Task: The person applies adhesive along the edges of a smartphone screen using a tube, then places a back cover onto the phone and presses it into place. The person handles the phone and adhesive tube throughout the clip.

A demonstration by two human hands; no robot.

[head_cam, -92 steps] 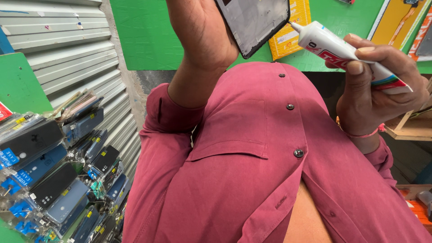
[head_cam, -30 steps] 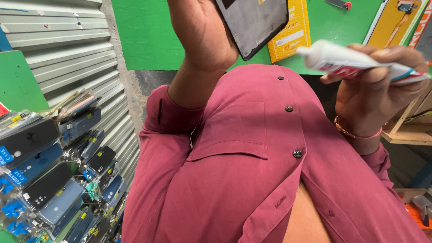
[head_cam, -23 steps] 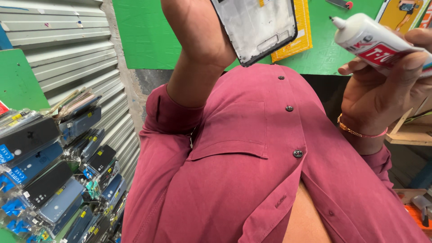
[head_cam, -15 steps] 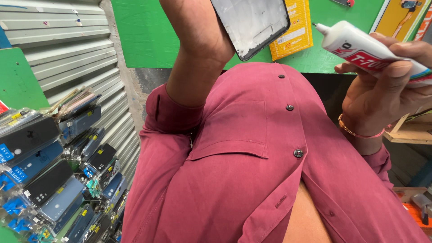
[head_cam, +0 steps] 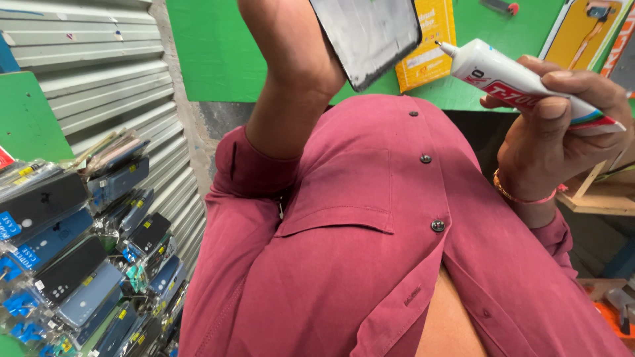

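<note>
While left hand (head_cam: 297, 46) holds phone panel (head_cam: 370, 33), glue tube (head_cam: 522, 82) in right-hand (head_cam: 562, 132) grip.

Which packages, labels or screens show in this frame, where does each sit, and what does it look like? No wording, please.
Phone panel: held up in the left hand, top centre; dark, flat, rounded corners.
Glue tube: in the right hand, upper right; white with red and blue label, thin nozzle pointing left.
Yellow box: against the green wall, behind the panel; rectangular.
Bagged phone cases: hanging rows, lower left; black, blue, grey.
Yellow packet: top right corner.
</note>
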